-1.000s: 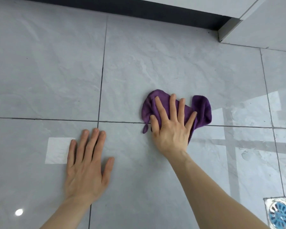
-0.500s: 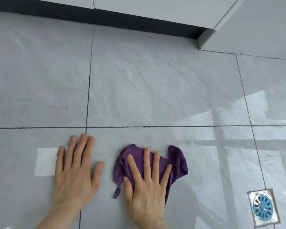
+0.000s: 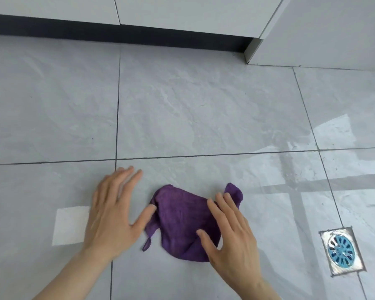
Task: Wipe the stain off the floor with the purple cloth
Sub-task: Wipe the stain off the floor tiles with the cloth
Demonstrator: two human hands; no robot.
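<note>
My purple cloth [image 3: 182, 221] lies bunched flat on the grey tiled floor [image 3: 204, 109], on the near tile just below the cross grout line [image 3: 204, 155] and well left of the floor drain [image 3: 341, 250]. My right hand [image 3: 232, 241] is over the cloth's right side, fingers [image 3: 220, 210] spread and open, thumb lying on the fabric; it grips nothing, and I cannot tell whether the palm presses down or hovers just above. My left hand [image 3: 115, 213] is open as well, fingers extended toward the grout crossing, its thumb at the cloth's left edge; whether it rests on the tile is not clear, since the fingers are blurred. I judge the left hand is placed beside the cloth to brace my weight or to gather the edge, while the right is set flat so the cloth can be pushed rather than pinched. A small loop or tag [image 3: 147, 245] trails off the cloth's lower left corner. No stain is visible on the bare tile around the cloth; bright window reflections [image 3: 69, 226] mask parts of the surface, so I cannot confirm the floor is clean. A white cabinet with a dark kickboard [image 3: 117, 37] borders the far side.
</note>
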